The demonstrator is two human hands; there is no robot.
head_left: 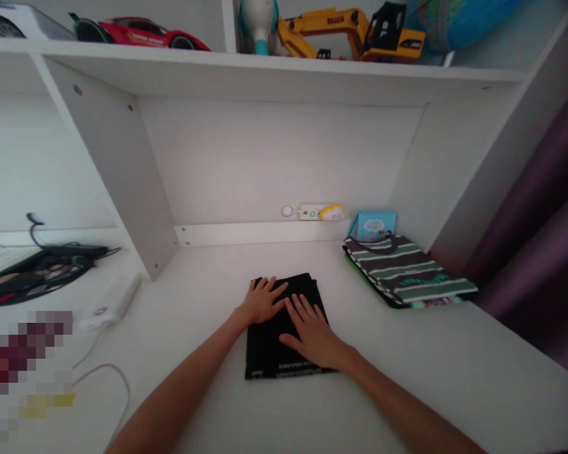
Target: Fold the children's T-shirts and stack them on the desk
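A black folded shirt (269, 343) with pale lettering along its near edge lies flat on the white desk in front of me. On its upper left part rests my left hand (264, 301), palm down with the fingers spread. My right hand (312, 334) lies flat across its right side, fingers apart and thumb pointing left. Neither hand grips the cloth. Farther right on the desk sits a folded striped shirt (407, 268), on top of other folded cloth.
A small blue desk calendar (375, 226) stands behind the striped shirt. On the back panel is a power strip (310, 212). A white box with a cable (111, 302) and a black tray (42, 271) lie left. Overhead, a shelf (284, 69) holds a toy excavator (360, 34) and a red toy car (142, 33).
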